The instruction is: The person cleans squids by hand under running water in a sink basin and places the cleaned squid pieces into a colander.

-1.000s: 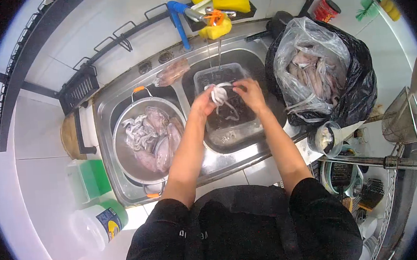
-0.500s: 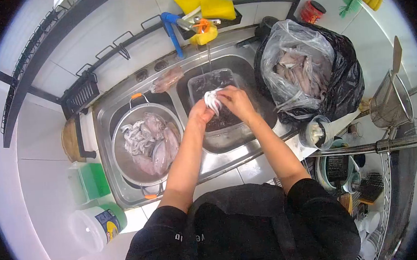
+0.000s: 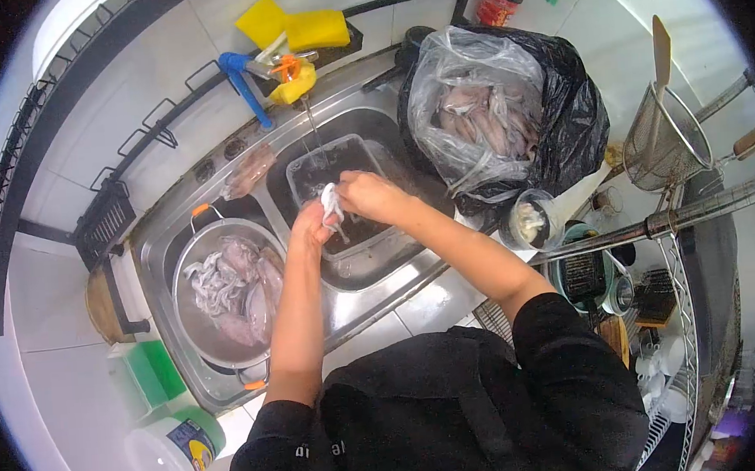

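Over the right sink basin, my left hand (image 3: pixel 310 225) is closed around a small white bunch of squid tentacles (image 3: pixel 332 205). My right hand (image 3: pixel 373 196) pinches the same piece from the other side; its fingertips are partly hidden. Beneath both hands a clear plastic tub (image 3: pixel 368 227) of dark water sits in the basin, with a thin stream running into it from the tap (image 3: pixel 309 109). To the left, a metal colander (image 3: pixel 193 323) with orange handles holds squid bodies (image 3: pixel 260 305) and white tentacles (image 3: pixel 214 282). One squid (image 3: pixel 249 172) lies on the ledge behind the basins.
At the right of the sink, a black plastic bag (image 3: pixel 580 107) with a clear liner holds many squid (image 3: pixel 492 118). A clear cup (image 3: pixel 531 222) of pale scraps stands by the counter edge. A strainer (image 3: pixel 664 141) hangs further right; green soap containers (image 3: pixel 155 372) stand at the left.
The view has shifted, so the whole scene sits further left. Both hands still hold the tentacles over the tub, and the bunch now hangs down longer between them.
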`<action>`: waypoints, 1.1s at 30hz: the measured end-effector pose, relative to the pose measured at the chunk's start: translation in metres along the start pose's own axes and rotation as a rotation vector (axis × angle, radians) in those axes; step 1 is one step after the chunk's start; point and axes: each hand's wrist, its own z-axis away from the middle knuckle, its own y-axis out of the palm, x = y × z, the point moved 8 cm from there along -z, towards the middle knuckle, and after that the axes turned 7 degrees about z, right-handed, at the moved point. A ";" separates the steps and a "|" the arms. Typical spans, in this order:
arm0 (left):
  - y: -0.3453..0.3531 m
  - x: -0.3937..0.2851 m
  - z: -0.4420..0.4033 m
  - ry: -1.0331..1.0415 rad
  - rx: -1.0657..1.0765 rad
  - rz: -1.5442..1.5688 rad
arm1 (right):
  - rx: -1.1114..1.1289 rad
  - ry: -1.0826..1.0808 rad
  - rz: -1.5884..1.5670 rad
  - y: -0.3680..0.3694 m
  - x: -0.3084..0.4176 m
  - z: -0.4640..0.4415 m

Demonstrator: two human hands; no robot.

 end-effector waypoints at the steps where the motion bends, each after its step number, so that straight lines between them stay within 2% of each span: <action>1: 0.010 -0.003 0.007 0.002 -0.002 0.003 | 0.003 -0.003 -0.001 0.001 0.001 0.000; 4: 0.021 -0.007 0.020 0.057 -0.077 -0.089 | -0.055 0.032 0.045 0.003 -0.004 0.000; 6: 0.027 -0.008 0.023 0.047 -0.004 -0.110 | -0.010 0.015 0.055 0.017 -0.013 -0.004; 7: 0.029 -0.008 0.023 0.060 0.008 -0.132 | -0.032 -0.117 0.035 -0.010 0.005 -0.003; 8: 0.029 -0.008 0.024 0.068 0.000 -0.128 | -0.029 -0.127 0.030 -0.010 0.005 -0.002; 11: 0.032 -0.007 0.026 0.051 0.001 -0.159 | -0.058 -0.004 -0.086 -0.014 -0.009 -0.002; 15: 0.044 -0.007 0.030 0.016 0.014 -0.182 | -0.038 -0.022 -0.024 -0.011 -0.019 -0.001; 17: 0.046 -0.010 0.030 0.044 -0.002 -0.136 | -0.015 0.175 -0.300 -0.010 -0.036 0.005; 18: 0.046 -0.014 0.032 0.072 -0.016 -0.089 | -0.011 0.163 -0.305 -0.011 -0.031 0.007; 20: 0.043 -0.020 0.031 0.099 0.005 -0.076 | -0.332 0.258 -0.406 -0.037 -0.031 0.019; 22: 0.041 -0.019 0.032 0.118 -0.062 -0.035 | -0.271 0.268 -0.361 -0.031 -0.021 0.021; 25: 0.056 -0.020 0.041 0.178 0.020 0.007 | -0.241 0.340 -0.486 -0.008 -0.021 0.025; 27: 0.054 -0.018 0.034 0.250 0.061 0.023 | -0.173 0.634 -0.954 0.025 -0.042 0.030; 28: 0.040 -0.016 0.022 0.291 0.058 0.013 | -0.183 0.629 -1.059 0.027 -0.043 0.028; 30: 0.043 -0.024 0.024 0.354 -0.091 -0.310 | -0.150 0.727 -1.153 0.026 -0.037 0.028; 33: 0.052 -0.030 0.047 0.359 -0.229 -0.218 | -0.078 0.753 -1.242 0.033 -0.031 0.030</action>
